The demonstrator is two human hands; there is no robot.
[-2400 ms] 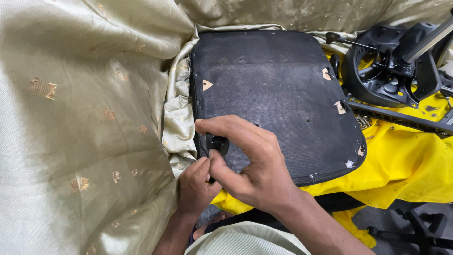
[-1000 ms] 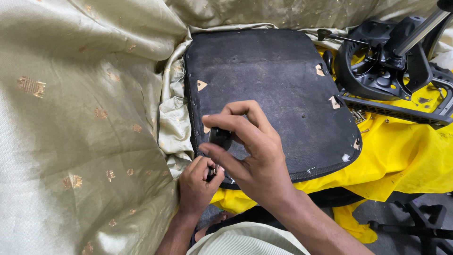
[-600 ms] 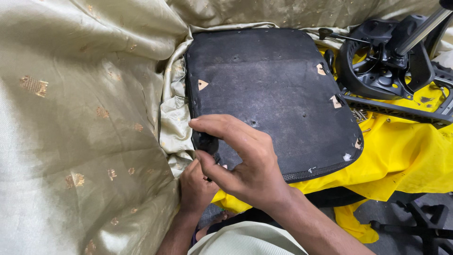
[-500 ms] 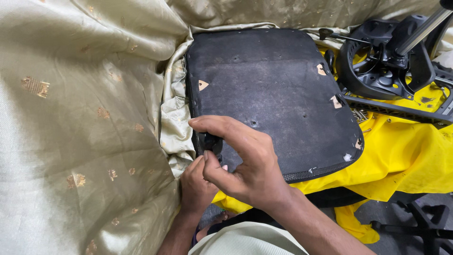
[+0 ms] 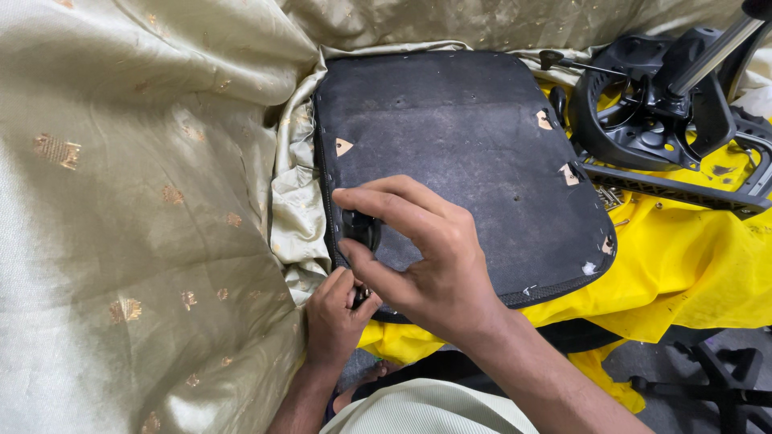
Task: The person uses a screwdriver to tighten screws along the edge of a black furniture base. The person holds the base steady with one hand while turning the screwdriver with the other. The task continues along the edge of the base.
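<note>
Head view. An upturned chair seat base (image 5: 466,153), black and felt-covered, lies flat on yellow cloth (image 5: 683,265), with pale gold patterned fabric (image 5: 145,185) gathered along its left edge and spreading to the left and far side. The right hand (image 5: 434,257) lies over the near left corner of the base, index finger stretched leftward and thumb curled beneath it, the two closed around a small black tool (image 5: 362,229), probably a stapler or staple remover, though its form is largely hidden. The left hand (image 5: 338,317) sits just nearer, at the base's near left edge, fingers pressed together and pinching the fabric hem against the rim; a small metallic part shows between its fingertips. At far right stands a black chair mechanism with gas-lift column (image 5: 667,104); loose screws (image 5: 613,195) lie beside it.

Compared with a second earlier, the right hand has lowered from a raised, arched grip to lie flat on the base, while the left hand keeps its place; by judgement, the tool is now pressed to the edge.
</note>
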